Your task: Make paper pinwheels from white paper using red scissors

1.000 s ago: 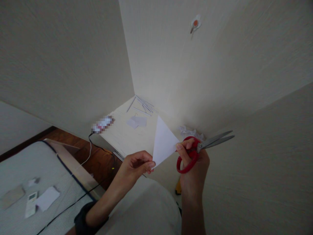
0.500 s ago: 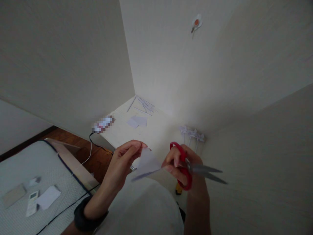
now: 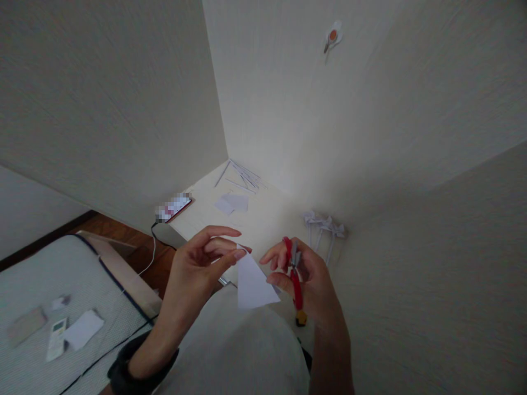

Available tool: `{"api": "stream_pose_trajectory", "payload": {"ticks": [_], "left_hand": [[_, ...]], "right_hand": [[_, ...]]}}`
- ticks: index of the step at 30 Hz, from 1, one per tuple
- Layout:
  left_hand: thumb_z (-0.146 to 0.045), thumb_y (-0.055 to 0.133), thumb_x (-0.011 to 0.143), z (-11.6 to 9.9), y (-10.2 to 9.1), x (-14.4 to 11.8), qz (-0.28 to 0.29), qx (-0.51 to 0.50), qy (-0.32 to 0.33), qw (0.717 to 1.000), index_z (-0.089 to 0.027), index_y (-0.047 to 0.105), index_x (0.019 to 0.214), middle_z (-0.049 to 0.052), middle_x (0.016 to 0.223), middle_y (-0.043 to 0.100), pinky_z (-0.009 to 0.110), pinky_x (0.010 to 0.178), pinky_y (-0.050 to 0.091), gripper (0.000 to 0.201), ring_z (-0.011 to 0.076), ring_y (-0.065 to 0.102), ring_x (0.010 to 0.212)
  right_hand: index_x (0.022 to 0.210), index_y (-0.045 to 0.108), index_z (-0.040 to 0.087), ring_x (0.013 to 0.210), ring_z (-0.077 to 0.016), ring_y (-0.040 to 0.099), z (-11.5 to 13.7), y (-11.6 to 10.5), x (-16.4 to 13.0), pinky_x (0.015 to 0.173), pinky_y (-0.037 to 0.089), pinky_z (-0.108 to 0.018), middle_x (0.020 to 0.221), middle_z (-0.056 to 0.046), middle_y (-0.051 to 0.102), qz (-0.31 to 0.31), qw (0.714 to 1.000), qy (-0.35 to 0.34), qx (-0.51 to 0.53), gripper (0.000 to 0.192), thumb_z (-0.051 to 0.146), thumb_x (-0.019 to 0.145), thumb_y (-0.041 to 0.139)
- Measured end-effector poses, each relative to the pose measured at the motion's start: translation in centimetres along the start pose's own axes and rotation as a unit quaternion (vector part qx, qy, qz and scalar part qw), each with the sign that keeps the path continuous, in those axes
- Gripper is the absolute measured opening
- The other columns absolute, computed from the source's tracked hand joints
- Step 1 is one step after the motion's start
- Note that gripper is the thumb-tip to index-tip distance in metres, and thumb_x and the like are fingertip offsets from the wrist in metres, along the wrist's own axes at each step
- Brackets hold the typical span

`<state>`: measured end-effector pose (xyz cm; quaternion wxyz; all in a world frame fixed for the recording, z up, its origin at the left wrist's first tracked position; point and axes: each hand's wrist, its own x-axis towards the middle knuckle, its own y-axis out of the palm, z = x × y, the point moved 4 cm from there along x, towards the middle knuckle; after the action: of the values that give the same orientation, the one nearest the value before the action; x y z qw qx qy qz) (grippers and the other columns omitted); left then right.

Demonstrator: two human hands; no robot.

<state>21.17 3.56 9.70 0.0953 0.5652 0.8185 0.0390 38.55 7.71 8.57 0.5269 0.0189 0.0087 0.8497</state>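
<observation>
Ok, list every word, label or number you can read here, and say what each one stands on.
No text can be read anywhere.
Phone on the desk: screen pixelated, illegible.
Remote control on the mattress: button markings too small and blurred.
Red scissors in the right hand: no marking legible.
Paper triangle between both hands, left hand at its tip: blank.

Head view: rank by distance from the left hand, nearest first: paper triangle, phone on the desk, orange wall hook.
1. Paper triangle: pinched at its top corner by the left hand.
2. Phone: on the desk's left edge, beyond the hand.
3. Orange wall hook: high on the wall, upper right.
</observation>
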Motion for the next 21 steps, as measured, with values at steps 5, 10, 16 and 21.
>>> {"api": "stream_pose_trajectory", "payload": {"ticks": [5, 10, 16, 21], "left_hand": [[-0.010, 0.078, 0.065, -0.6, 0.4, -0.4, -0.013, 0.042, 0.005, 0.999, -0.021, 0.074, 0.071, -0.004, 0.065, 0.076, 0.010, 0.057, 0.049, 0.013, 0.0081, 0.067, 0.060], [-0.009, 0.075, 0.067, -0.4, 0.4, -0.5, -0.004, 0.027, 0.022, 0.999, -0.024, 0.074, 0.067, -0.007, 0.066, 0.074, 0.011, 0.059, 0.049, 0.015, 0.0071, 0.066, 0.061], [-0.017, 0.073, 0.076, 0.5, 0.0, -0.4, 0.018, 0.011, 0.041, 0.999, -0.024, 0.073, 0.071, -0.007, 0.067, 0.072, 0.012, 0.060, 0.047, 0.009, 0.0066, 0.062, 0.061], [-0.022, 0.071, 0.080, 0.3, 0.1, -0.4, 0.025, 0.010, 0.041, 0.999, -0.025, 0.074, 0.077, -0.005, 0.073, 0.072, 0.015, 0.062, 0.048, 0.005, 0.0083, 0.062, 0.065]], "right_hand": [[0.075, 0.054, 0.022, 0.069, -0.0130, 0.059, 0.6, 1.3, -0.2, 0.061, 0.046, -0.022, 0.077, 0.003, 0.064, -0.002, 0.997, 0.042, -0.063, 0.021, 0.015, 0.071, 0.073], [0.074, 0.050, 0.022, 0.063, -0.0097, 0.053, 0.5, 1.1, -0.2, 0.052, 0.042, -0.016, 0.069, 0.006, 0.059, -0.015, 0.995, 0.031, -0.091, 0.020, 0.012, 0.074, 0.068], [0.075, 0.051, 0.022, 0.064, -0.0096, 0.051, 0.2, 1.2, -0.2, 0.053, 0.042, -0.015, 0.070, 0.006, 0.056, -0.008, 0.996, 0.028, -0.090, 0.019, 0.014, 0.074, 0.068], [0.075, 0.050, 0.023, 0.063, -0.0105, 0.049, 0.1, 1.3, 0.0, 0.051, 0.041, -0.016, 0.068, 0.006, 0.054, -0.024, 0.996, 0.033, -0.079, 0.021, 0.013, 0.072, 0.069]]}}
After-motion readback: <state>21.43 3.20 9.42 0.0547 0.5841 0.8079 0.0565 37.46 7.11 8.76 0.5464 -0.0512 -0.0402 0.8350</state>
